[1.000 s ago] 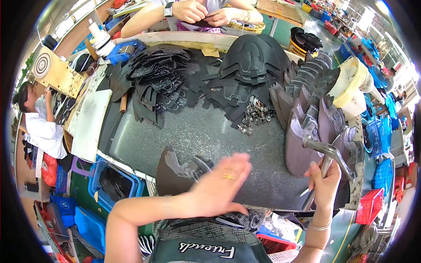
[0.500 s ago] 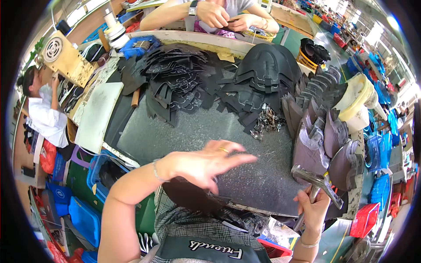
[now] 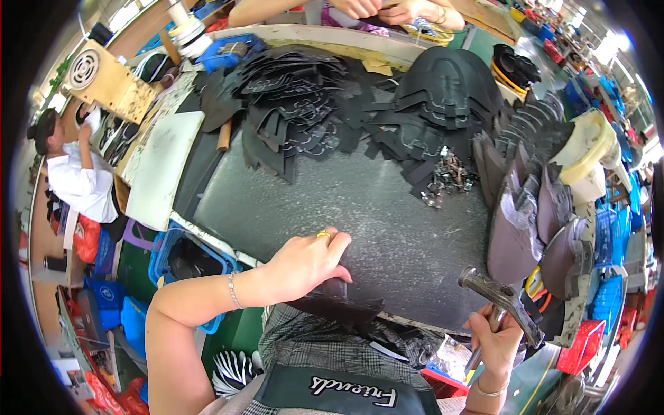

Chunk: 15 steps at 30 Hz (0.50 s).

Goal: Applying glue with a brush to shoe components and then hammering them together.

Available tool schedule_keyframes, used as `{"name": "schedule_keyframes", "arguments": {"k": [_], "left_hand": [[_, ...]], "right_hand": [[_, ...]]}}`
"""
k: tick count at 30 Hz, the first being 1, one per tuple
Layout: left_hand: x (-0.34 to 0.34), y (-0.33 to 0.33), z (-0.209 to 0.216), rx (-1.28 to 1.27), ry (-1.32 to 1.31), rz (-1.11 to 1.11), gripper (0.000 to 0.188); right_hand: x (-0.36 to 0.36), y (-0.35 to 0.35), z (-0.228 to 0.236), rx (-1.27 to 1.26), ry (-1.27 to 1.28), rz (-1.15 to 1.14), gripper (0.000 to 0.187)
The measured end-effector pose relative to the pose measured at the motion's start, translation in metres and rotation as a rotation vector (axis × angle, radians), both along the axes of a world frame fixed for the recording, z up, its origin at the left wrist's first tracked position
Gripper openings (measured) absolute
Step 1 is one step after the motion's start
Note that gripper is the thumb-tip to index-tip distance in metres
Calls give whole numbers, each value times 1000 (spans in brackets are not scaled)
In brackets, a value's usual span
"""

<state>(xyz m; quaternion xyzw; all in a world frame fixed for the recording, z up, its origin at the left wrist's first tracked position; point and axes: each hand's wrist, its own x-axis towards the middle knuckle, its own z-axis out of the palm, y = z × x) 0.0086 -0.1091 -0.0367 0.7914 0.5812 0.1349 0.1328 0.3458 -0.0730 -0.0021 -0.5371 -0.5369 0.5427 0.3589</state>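
Note:
At the near edge of the dark work board (image 3: 304, 207), my left hand (image 3: 304, 268) is closed, fingers curled and thumb bent down. It grips the upper edge of a dark, thin sheet piece (image 3: 335, 306), which overhangs the board's edge in front of my apron. The fingertips are partly hidden. At the lower right, my right hand (image 3: 496, 342) wraps round the handle of a hammer (image 3: 503, 302), whose metal head sits above the fist.
Dark cut pieces (image 3: 290, 104) lie heaped at the back left, curved black pieces (image 3: 446, 90) at the back right. Small metal parts (image 3: 449, 176) are scattered below. Brown curved pieces (image 3: 515, 221) line the right side. A blue basket (image 3: 162, 259) stands left; another person's hands (image 3: 377, 8) work opposite.
My left hand has gone from spread fingers to a closed grip on the dark piece, lower over the board's near edge. The piece has shifted right. My right hand still holds the hammer.

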Motion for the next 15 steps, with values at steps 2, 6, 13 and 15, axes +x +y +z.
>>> {"name": "schedule_keyframes", "arguments": {"k": [2, 6, 13, 15], "left_hand": [[1, -5, 0, -33, -43, 47, 36], [7, 18, 17, -386, -772, 136, 20], [38, 67, -26, 94, -535, -65, 22], [30, 71, -14, 3, -583, -116, 21]], "right_hand": [[-8, 1, 5, -36, -5, 21, 16], [-12, -5, 0, 52, -1, 138, 18], [-57, 18, 9, 726, -428, 752, 29], [-49, 25, -9, 595, -580, 923, 30]]}}
